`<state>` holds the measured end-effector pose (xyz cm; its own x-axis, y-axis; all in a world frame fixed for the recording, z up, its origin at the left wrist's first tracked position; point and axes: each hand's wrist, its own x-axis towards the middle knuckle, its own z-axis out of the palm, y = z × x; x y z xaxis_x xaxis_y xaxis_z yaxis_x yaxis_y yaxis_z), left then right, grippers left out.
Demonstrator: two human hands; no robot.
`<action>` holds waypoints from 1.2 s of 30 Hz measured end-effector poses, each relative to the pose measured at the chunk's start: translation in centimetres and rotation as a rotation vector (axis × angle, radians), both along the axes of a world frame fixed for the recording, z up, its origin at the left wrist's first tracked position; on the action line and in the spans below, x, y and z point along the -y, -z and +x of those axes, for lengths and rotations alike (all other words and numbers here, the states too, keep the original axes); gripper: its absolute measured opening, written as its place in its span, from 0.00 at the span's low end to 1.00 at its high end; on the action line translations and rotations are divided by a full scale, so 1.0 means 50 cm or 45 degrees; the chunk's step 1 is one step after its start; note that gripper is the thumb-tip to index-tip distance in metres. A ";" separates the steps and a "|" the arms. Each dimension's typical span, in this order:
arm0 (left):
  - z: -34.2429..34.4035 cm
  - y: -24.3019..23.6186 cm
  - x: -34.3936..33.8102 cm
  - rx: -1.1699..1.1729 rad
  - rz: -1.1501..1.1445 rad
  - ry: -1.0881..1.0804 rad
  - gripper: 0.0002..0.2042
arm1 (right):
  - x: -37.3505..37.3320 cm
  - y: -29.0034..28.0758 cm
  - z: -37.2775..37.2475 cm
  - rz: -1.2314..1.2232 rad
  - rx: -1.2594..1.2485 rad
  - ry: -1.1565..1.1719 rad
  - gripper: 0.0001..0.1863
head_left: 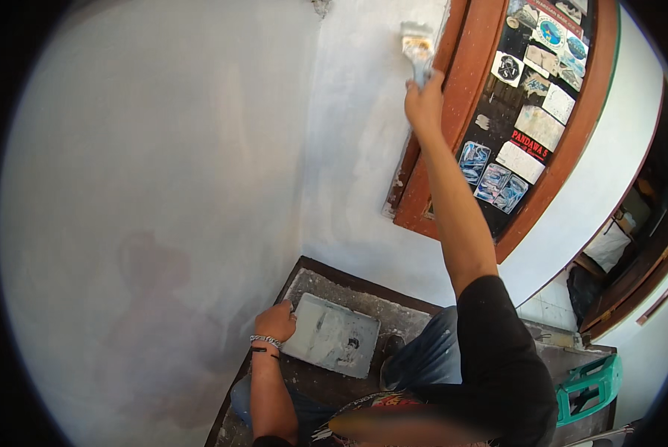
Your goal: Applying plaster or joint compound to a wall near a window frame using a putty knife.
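My right hand [423,100] is raised, gripping the handle of a paintbrush [416,43] whose pale, stained bristles are against the white wall [349,149], beside a wooden window frame [442,175]. My left hand [274,322] grips the left edge of a rectangular grey paint tray [315,320], smeared with paint and a dark patch. The tray is over a dark, paint-spattered ledge [393,313] at the wall's foot, near my jeans-clad leg [420,357].
A sticker-covered pane [490,112] fills the wooden frame. The side wall [140,149] occupies the left. At the right are a doorway [632,238] with items inside and a green plastic stool [587,387] at the lower edge.
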<state>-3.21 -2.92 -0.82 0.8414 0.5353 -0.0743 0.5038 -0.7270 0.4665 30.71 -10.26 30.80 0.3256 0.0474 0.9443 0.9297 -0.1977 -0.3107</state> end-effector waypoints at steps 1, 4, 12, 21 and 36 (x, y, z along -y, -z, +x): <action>0.002 0.003 -0.002 0.000 -0.003 0.022 0.15 | 0.001 -0.034 0.000 -0.011 -0.056 0.055 0.19; 0.013 0.001 -0.001 0.052 -0.023 0.026 0.14 | 0.004 -0.032 0.032 -0.022 -0.161 0.068 0.20; 0.008 0.004 0.005 -0.006 -0.027 0.022 0.11 | -0.005 0.054 0.031 -0.068 0.073 -0.050 0.18; 0.014 0.002 0.000 -0.024 -0.035 0.030 0.12 | -0.012 -0.007 0.046 -0.136 -0.243 0.053 0.21; 0.015 0.002 0.006 -0.028 -0.013 0.063 0.12 | 0.032 0.251 -0.020 -0.162 -0.305 -0.182 0.21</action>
<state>-2.48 -3.24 -0.89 0.8650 0.4920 -0.0987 0.4774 -0.7465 0.4634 29.73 -11.84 18.26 0.5199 0.2216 0.8250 0.8542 -0.1216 -0.5056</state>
